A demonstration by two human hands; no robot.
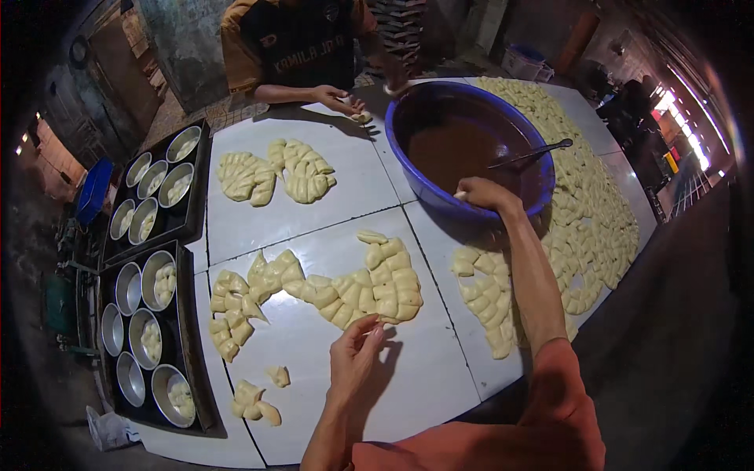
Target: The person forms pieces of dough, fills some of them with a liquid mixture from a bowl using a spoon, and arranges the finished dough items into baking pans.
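My left hand [360,353] is at the near edge of a sheet of pale, segmented dough [377,286]. Its thumb and fingers are pinched together on the dough's edge. Over the near rim of a blue basin [428,188] is my right hand [485,194], its fingers closed, with a small pale piece of dough [461,195] at the tips. Brown filling [452,149] lies in the basin, and a dark-handled spoon [530,153] rests in it. Across the table, a co-worker's hand [339,100] holds a small dough piece [361,117].
Two dark trays [206,385] at the left hold round metal tins [132,378], some with dough pieces inside. More dough [589,212] covers the table's right side. Two dough slabs [302,173] lie at the back, and small scraps [250,399] sit near the front left.
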